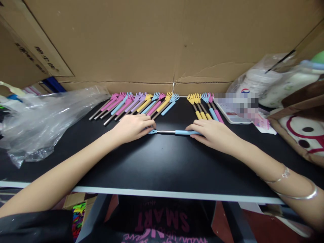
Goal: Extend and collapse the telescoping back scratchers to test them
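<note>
A back scratcher with a light blue handle, a metal rod and a blue claw head lies crosswise between my hands, close above or on the black table. My left hand closes its fingers on the claw end, hiding most of it. The fingers of my right hand grip the blue handle's far end. Behind my left hand, several back scratchers in pink, purple, blue and yellow lie side by side in a slanted row. Behind my right hand is a smaller group of yellow, blue and pink back scratchers.
Crumpled clear plastic bags cover the table's left side. At the right are a phone, a bagged white cup and a brown plush-like item. Cardboard walls the back. The black table has a pale front edge.
</note>
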Available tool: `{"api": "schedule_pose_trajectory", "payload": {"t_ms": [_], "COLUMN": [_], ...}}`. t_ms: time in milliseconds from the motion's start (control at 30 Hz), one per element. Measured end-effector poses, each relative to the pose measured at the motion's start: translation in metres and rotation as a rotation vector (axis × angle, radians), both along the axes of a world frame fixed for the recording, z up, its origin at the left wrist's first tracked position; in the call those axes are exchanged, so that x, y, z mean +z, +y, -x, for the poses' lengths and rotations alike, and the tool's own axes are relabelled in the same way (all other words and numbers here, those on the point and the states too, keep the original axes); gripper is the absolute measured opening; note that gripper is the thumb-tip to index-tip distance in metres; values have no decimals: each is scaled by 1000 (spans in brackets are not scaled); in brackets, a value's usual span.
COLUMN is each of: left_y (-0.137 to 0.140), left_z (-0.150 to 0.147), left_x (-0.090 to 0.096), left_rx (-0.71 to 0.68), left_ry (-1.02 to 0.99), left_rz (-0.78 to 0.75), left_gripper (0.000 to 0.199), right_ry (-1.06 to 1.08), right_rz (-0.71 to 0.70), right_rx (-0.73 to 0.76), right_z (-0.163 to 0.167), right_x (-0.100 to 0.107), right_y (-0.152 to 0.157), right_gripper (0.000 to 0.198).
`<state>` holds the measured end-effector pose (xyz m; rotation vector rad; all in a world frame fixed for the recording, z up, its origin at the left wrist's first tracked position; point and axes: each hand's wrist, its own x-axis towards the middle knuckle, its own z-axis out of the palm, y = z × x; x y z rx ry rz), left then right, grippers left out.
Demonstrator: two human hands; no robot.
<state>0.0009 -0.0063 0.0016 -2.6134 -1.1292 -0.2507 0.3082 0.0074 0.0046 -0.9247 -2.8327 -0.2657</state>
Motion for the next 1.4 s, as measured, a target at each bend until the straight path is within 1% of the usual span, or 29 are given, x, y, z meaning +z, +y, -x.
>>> {"api": "schedule_pose_trajectory", "payload": {"t_ms": [367, 733, 967, 1133, 1267, 1400], "left_y": [-3, -2, -2, -3, -2, -1], "left_z": [3, 3, 3, 2, 3, 4], "left_x": [7, 7, 6, 7, 6, 6], "left_rx": [-20, -29, -32, -38, -50, -73], "left_ry": [48, 49, 57, 54, 58, 65], "left_rz": [84, 68, 64, 52, 54, 33], "left_gripper": [29, 21, 23, 21, 21, 22], "right_ry": [-13, -19, -24, -29, -31, -50], "right_rz": [45, 46, 41, 36, 20, -31], "right_rx": [-11, -2, 8, 5, 19, 23], "right_z": [-1, -1, -1, -1, -2, -2], "right_x": [2, 2, 2, 2, 2, 0], "right_y": [1, 1, 1, 2, 2, 2], "right_gripper": [24, 24, 25, 26, 26, 25]}}
